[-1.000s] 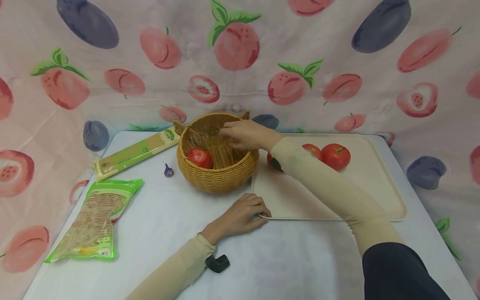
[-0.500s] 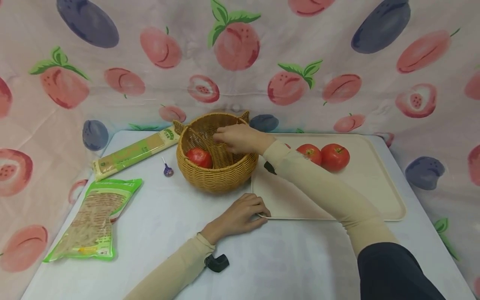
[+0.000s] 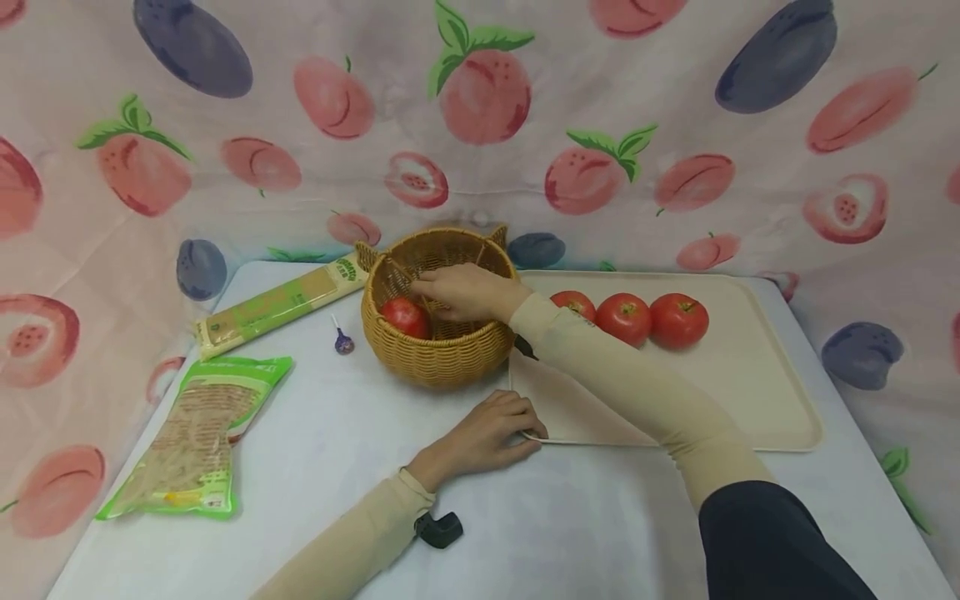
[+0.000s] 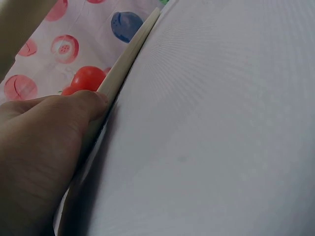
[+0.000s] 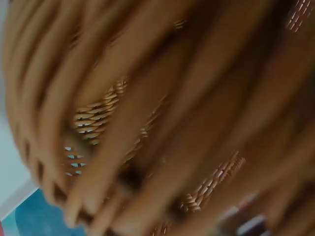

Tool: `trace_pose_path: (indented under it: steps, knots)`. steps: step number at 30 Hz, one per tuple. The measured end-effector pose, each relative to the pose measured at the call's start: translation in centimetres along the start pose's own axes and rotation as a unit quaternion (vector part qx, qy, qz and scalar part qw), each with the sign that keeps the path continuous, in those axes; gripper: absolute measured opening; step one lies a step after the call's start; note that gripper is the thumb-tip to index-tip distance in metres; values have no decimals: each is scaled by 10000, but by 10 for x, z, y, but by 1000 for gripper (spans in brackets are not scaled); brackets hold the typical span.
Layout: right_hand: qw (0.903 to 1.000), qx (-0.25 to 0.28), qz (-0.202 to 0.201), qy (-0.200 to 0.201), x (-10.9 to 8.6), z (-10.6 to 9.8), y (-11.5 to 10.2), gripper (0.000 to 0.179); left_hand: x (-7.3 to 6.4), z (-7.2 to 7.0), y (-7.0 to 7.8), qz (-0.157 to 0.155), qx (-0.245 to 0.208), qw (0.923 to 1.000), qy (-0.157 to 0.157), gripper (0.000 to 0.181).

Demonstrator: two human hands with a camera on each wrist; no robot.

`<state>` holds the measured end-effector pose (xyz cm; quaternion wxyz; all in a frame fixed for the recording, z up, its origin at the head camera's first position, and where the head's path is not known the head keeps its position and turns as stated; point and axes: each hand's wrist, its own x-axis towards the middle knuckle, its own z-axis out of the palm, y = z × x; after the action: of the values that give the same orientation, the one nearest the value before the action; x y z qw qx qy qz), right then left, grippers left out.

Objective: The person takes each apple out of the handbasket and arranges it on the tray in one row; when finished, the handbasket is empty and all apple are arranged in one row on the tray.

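My right hand (image 3: 468, 292) reaches over the near right rim into the wicker basket (image 3: 438, 367). Its fingers stretch toward a round red fruit (image 3: 406, 317) in the basket's left part; some fingertips are hidden, and I see nothing held. The right wrist view is filled by blurred basket weave (image 5: 162, 123). My left hand (image 3: 487, 433) grips the near left corner of the cream tray (image 3: 735, 400), and its thumb lies on the rim (image 4: 133, 49) in the left wrist view. Several red tomatoes (image 3: 678, 321) stand in a row on the tray, the leftmost partly behind the right sleeve.
Left of the basket lies a long pack of noodles (image 3: 285, 304), with a purple lollipop (image 3: 343, 342) near it. A green-edged plastic food bag (image 3: 195, 437) lies at the table's left side. Fruit-printed cloth (image 3: 480, 192) hangs behind the white table (image 3: 600, 533).
My right hand has moved left and lower into the basket, closer to the red fruit. More of the tomatoes shows beyond the sleeve. My left hand keeps its place at the tray corner.
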<state>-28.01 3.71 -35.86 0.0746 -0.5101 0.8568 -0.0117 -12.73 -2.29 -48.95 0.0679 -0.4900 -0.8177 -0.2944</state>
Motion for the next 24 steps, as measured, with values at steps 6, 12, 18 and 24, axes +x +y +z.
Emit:
trace_pose_path:
  steps: [6, 12, 18, 24]
  knots:
    - [10000, -45, -65, 48, 4, 4, -3, 55, 0, 0, 1, 3, 35, 10000, -43, 10]
    - [9988, 449, -194, -29, 9, 6, -7, 65, 0, -1, 0, -19, 88, 9999, -91, 10]
    - [9968, 652, -294, -353, 10, 8, -10, 73, -2, 0, -1, -89, 104, 9999, -99, 10]
    - [9958, 698, -478, -338, 7, 8, -8, 66, 0, 1, 0, -22, 4, 10000, -67, 10]
